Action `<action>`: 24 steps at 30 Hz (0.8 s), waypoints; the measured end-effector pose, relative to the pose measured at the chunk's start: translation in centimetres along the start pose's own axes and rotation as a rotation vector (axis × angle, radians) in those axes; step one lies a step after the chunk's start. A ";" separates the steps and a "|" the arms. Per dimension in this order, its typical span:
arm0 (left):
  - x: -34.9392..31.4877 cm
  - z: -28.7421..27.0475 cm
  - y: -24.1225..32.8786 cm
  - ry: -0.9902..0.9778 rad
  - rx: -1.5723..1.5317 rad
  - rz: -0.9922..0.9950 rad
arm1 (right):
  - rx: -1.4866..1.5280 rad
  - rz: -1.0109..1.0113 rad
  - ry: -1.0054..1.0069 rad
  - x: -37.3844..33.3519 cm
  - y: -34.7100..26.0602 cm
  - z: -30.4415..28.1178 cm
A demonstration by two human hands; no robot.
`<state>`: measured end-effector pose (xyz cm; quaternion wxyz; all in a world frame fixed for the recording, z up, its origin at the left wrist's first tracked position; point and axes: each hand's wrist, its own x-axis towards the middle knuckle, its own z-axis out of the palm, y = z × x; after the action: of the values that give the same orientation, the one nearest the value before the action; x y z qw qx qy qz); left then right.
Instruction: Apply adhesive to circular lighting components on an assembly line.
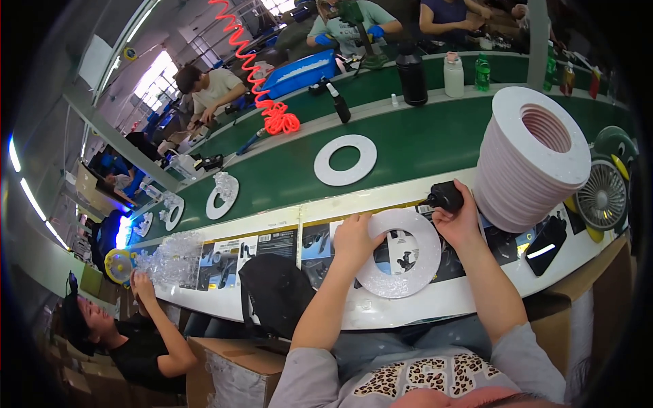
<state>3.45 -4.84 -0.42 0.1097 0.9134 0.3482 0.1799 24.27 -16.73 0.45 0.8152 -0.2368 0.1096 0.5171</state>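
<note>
Fingers of my left hand (353, 238) are bent close together at the far left side of a white ring (401, 285), the thumb laid across its rim, so I seem to be pinching it there (how much of the fingertips is tucked beneath, I cannot tell). The ring lies in front of me, just right of those fingers, flat or nearly so over printed sheets (221, 262) on the white table (371, 316). My right hand (457, 221) has its fingers wrapped around a small black bottle (445, 196), tipped on its side, with the nozzle pointing left, near the ring's far right edge. Whether anything is coming out of it, I cannot see.

I'd judge that I'm at the step of working around the ring with the bottle, one hand steadying, the other aiming. The next move seems to call for a light pinch on the left, so the ring doesn't slide, and for the nozzle to follow the curve without a heavy squeeze.

To the right of my bottle fingers stands a tall stack of rings (500, 183); beyond both hands, another ring (369, 160) lies on the green belt (422, 143), well apart from my fingertips
</note>
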 end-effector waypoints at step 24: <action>-0.1 -0.6 -1.0 -0.040 -0.066 -0.047 | -1.278 -0.972 -0.216 -2.6 1.5 0.2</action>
<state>2.53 -4.13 -0.19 0.1509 0.9043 0.3614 0.1701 21.77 -18.14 1.26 0.6619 -0.6267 -0.4017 0.0878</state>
